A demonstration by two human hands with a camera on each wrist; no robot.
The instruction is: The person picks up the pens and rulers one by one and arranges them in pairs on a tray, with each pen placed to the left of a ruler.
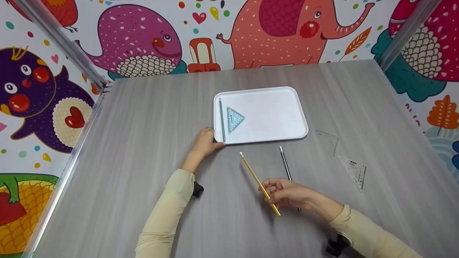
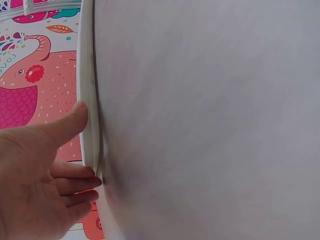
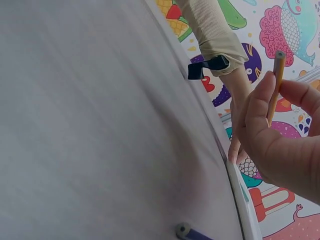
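In the head view my left hand [image 1: 206, 140] rests at the near left corner of a white tray [image 1: 267, 114]. Its thumb touches the near edge, and the lightly bent fingers lie along the left side. Between thumb and fingers, my right hand [image 1: 290, 193] pinches a yellow pencil [image 1: 254, 175], tilted, its white-tipped end towards the tray. Partly hidden under that hand is a dark pencil [image 1: 285, 161] on the table. The tray holds a greenish pencil [image 1: 221, 120] along its left side and a light-blue set square [image 1: 235, 120] beside it.
On the grey table [image 1: 150, 118], right of the tray, lie two clear set squares, one farther off [image 1: 328, 141] and one nearer [image 1: 355, 172]. Walls with cartoon animals border the table at the back and sides, with metal posts [image 1: 68, 46] at the corners.
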